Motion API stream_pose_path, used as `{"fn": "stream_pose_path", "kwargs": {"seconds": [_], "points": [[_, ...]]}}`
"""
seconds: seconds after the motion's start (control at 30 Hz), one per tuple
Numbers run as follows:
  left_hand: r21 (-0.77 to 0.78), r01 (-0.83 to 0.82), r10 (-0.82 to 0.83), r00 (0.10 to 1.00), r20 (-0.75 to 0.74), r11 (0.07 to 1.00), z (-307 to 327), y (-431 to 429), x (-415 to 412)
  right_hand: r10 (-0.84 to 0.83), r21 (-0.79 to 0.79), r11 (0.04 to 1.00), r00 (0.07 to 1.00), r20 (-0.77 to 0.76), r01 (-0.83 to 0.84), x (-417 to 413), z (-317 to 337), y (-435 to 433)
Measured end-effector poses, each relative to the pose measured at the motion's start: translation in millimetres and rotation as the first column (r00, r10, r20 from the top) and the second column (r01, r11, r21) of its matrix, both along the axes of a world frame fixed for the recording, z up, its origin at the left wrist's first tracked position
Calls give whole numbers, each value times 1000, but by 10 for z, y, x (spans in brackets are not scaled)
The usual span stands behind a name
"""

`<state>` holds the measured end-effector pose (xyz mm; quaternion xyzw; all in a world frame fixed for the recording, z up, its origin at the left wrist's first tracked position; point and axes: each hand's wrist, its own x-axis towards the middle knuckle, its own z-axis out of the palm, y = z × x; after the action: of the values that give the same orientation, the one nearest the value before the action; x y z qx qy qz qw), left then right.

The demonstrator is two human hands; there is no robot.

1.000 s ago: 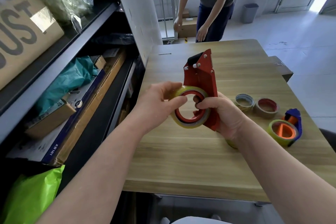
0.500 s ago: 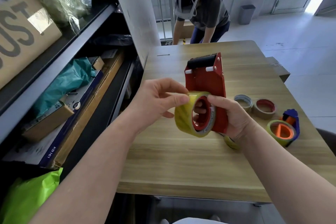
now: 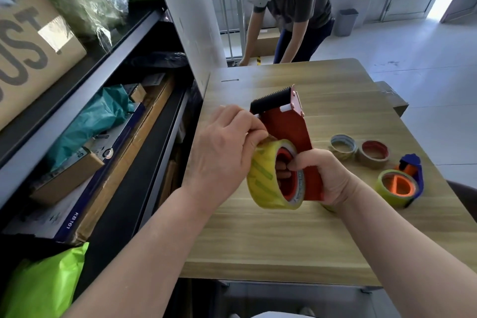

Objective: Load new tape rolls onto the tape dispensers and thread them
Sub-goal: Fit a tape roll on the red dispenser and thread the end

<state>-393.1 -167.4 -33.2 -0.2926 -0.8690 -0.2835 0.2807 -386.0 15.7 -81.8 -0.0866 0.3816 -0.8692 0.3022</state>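
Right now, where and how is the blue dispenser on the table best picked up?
Judging by its pose, grip the blue dispenser by its blue frame at the far end, coming from above. It lies flat with its roll facing up, nothing covering it.

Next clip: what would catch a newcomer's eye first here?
The red dispenser, held up over the table at centre, with a yellow tape roll on its hub. The left hand pinches at the roll's top edge; the right hand grips the dispenser. On the table to the right lies a blue dispenser, already loaded.
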Motion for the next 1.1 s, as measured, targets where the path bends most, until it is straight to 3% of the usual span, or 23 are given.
{"fn": "stream_pose_path", "kwargs": {"seconds": [0.1, 0.2, 0.4, 0.53, 0.63, 0.77, 0.93, 0.97, 1.03, 1.1], "points": [[-16, -56, 56, 998, -18, 998, -43, 2, 13, 43, 61, 997, 999, -18, -42, 35, -53, -1], [66, -106, 104, 994, 30, 992, -49, 19, 9, 60, 67, 996, 998, -11, -59, 52, -61, -7], [210, -222, 247, 964, -99, 952, 112, 87, 47, 3, 119, 993, 999, 35, -8, 29, -233, 49], [104, -82, 85, 996, -28, 991, 218, 52, -95, 64, 65, 996, 998, 7, -64, 98, -266, 74], [125, -3, -1, 1000, 30, 992, 278, 46, -229, 89, 26, 996, 996, -17, -88, 83, -230, 28], [166, 5, -34, 985, 171, 986, 269, 76, -360, 101, -15, 995, 992, -77, -103, 82, -155, -13], [216, -2, -55, 965, 257, 976, 264, 75, -382, 136, -184, 973, 991, -7, -135, 58, -272, 57], [214, -9, -49, 964, 263, 977, 263, 64, -386, 136, -186, 973, 991, -2, -134, 72, -289, 49], [191, -23, -33, 958, 286, 981, 262, 35, -405, 79, -36, 996, 996, -32, -80, 121, -306, 5], [163, -35, -21, 943, 331, 986, 270, -2, -420, 96, -26, 995, 993, -62, -98, 124, -313, 31]]}}
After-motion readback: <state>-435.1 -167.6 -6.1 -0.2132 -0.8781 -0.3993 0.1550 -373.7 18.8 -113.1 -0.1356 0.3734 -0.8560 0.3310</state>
